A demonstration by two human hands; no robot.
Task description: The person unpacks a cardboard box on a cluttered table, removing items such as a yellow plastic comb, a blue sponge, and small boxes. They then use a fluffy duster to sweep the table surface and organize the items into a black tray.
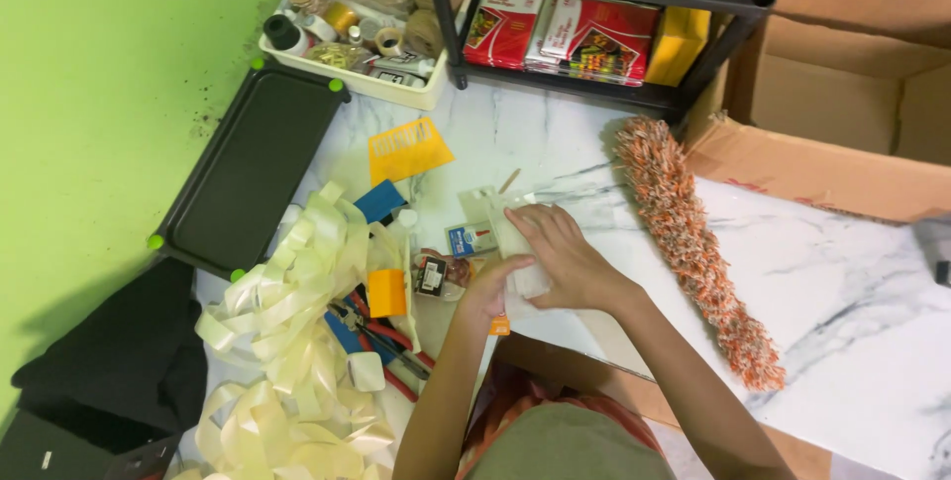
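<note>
Both hands closed on a small white packet (517,247) over the marble bench (852,282): right hand (563,257) flat on top, left hand (487,287) gripping the lower end. Packet looks light, thin, pliable, probably slick; best held by the edges. Clutter close on the left: cream ribbon pile (297,341), pliers (381,341), small carded items (446,262). Orange-white fringe trim (693,242) lies to the right, apart.

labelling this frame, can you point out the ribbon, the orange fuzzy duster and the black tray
ribbon (297,321), head view, on the middle of the cream loops
orange fuzzy duster (688,237), head view, on its middle stretch
black tray (253,163), head view, on its bare flat bottom
</note>
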